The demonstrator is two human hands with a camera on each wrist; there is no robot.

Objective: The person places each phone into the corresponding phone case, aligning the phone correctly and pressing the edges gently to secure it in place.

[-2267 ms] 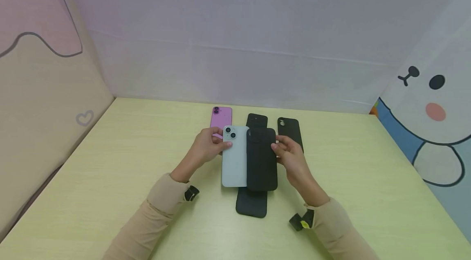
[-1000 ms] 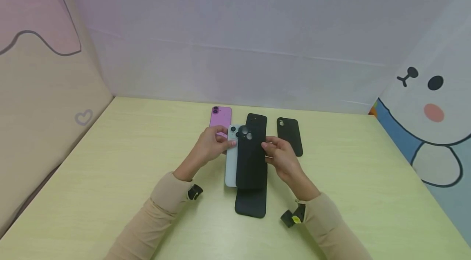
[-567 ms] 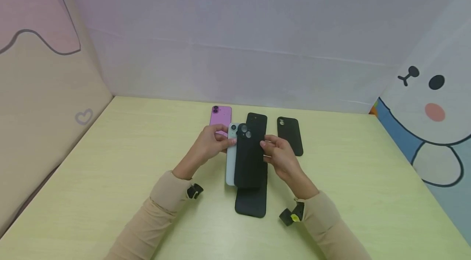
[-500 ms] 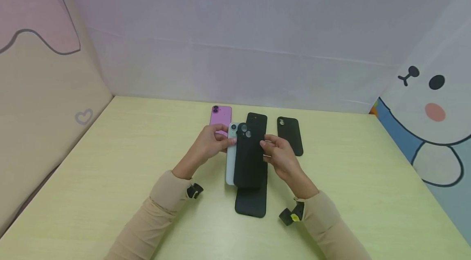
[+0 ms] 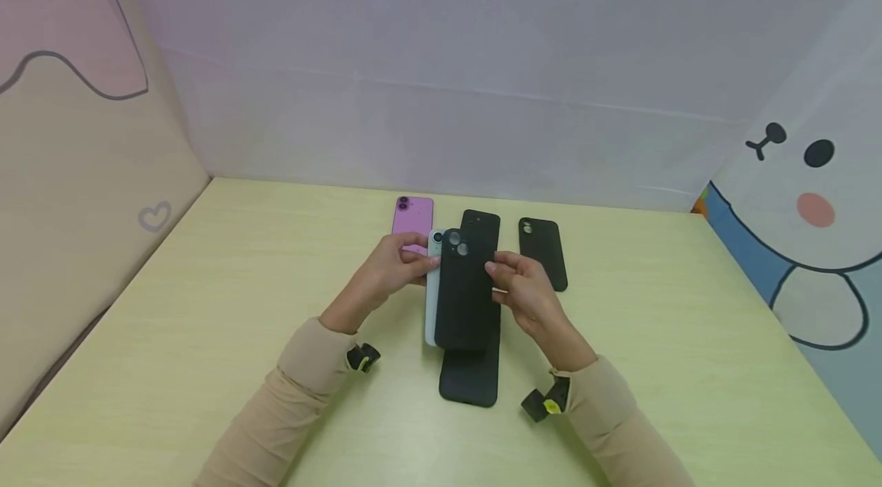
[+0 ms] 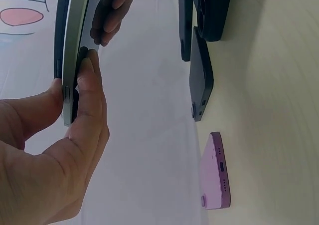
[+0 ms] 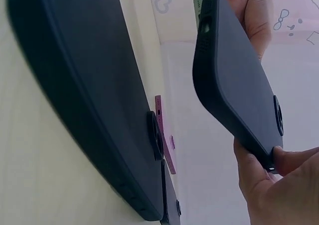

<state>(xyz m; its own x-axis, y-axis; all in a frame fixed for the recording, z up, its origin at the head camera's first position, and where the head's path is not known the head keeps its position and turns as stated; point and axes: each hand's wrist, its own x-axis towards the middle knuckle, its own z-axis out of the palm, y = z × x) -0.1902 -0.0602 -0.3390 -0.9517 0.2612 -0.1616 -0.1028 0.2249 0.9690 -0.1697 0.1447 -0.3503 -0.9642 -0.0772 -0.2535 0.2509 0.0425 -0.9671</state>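
My left hand [image 5: 389, 269] pinches the left edge of a pale blue phone [image 5: 432, 311], thumb on one face and fingers on the other. My right hand [image 5: 527, 292] pinches the right edge of a black phone case [image 5: 460, 311] with round camera openings at its top. In the head view the case covers most of the phone, leaving a strip of its left side showing. Both are held upright above the table; in the left wrist view, the phone's pale edge [image 6: 76, 50] lies close along the dark case. Below them lies another black case [image 5: 468, 387].
A pink phone [image 5: 413, 215] lies at the back left, beside my left hand. Behind the held pair is a black phone [image 5: 480, 219]. A smaller black case [image 5: 544, 253] rests behind my right hand. A pale cloth wall [image 5: 441, 112] stands along the table's far edge.
The held case has moved left from beside the pale blue phone to over its back, and its camera openings now show. My right hand moved left with it; the phone shifted slightly right.
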